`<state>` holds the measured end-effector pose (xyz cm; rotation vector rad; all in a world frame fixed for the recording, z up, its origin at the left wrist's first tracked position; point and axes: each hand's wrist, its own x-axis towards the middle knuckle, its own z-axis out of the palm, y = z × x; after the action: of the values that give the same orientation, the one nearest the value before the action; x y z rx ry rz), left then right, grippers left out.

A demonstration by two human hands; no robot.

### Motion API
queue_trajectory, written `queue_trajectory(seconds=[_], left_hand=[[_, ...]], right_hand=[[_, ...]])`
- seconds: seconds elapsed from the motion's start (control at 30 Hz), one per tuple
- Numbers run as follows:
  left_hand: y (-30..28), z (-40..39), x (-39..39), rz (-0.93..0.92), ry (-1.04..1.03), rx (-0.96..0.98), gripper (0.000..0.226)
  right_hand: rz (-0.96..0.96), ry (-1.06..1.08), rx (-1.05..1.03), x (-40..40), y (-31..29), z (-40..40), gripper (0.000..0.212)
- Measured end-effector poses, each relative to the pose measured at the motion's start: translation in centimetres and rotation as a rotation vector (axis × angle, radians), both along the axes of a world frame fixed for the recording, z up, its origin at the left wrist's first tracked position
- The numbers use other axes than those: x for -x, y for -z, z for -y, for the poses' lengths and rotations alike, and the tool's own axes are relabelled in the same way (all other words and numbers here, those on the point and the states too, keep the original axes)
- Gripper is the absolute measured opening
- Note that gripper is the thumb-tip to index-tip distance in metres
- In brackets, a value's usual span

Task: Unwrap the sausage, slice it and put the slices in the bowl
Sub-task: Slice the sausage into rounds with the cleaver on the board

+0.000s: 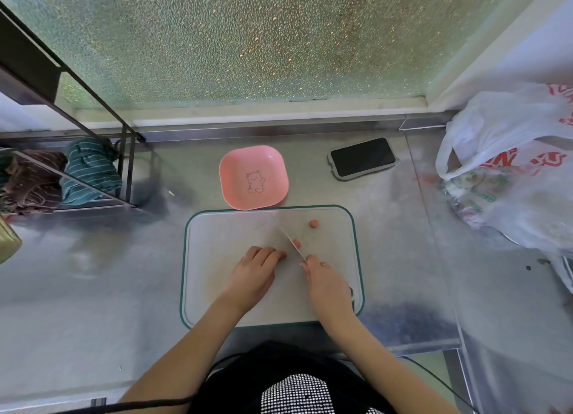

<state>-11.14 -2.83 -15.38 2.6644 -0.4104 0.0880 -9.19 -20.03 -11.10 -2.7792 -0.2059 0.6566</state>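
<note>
On the white cutting board (217, 237) with a green rim, my left hand (255, 268) presses down on the pink sausage (282, 253), which is almost wholly hidden under the fingers. My right hand (325, 282) grips a knife (290, 238) whose blade runs diagonally up and left, right beside my left fingertips. A cut pink slice (297, 243) lies just right of the blade. Another small pink piece (313, 224) sits farther up the board. The pink square bowl (253, 178) with a bear drawing stands empty just beyond the board.
A black phone (362, 157) lies on the metal counter right of the bowl. A white plastic bag (508, 171) fills the right side. At the left stands a black wire rack (93, 171) with folded cloths. Frosted glass closes off the back.
</note>
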Motion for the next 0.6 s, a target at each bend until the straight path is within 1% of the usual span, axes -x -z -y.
queue_trajectory(seconds=[0.17, 0.23, 0.37, 0.4, 0.5, 0.57, 0.6], left_hand=[[0.4, -0.2, 0.4, -0.011, 0.002, -0.019, 0.030], [0.5, -0.3, 0.5, 0.018, -0.003, -0.025, 0.030], [0.1, -0.4, 0.6, 0.049, 0.013, -0.072, 0.026], [0.0, -0.4, 0.6, 0.045, 0.022, -0.078, 0.027], [0.0, -0.4, 0.7, -0.001, 0.038, -0.093, 0.045], [0.1, -0.5, 0.7, -0.002, 0.039, -0.103, 0.047], [0.2, -0.4, 0.7, 0.010, 0.038, -0.108, 0.043]], right_hand=[[-0.016, 0.095, -0.114, 0.3, 0.1, 0.2, 0.043], [0.008, 0.070, -0.130, 0.7, 0.0, 0.1, 0.044], [0.030, -0.008, -0.170, 1.5, -0.3, -0.6, 0.037], [0.032, -0.023, -0.171, 1.6, -0.3, -0.6, 0.037], [0.033, -0.046, -0.165, 1.6, -0.1, -0.7, 0.036], [0.019, -0.069, -0.160, 1.7, -0.1, -0.7, 0.037], [0.012, -0.077, -0.153, 1.8, -0.1, -0.8, 0.037]])
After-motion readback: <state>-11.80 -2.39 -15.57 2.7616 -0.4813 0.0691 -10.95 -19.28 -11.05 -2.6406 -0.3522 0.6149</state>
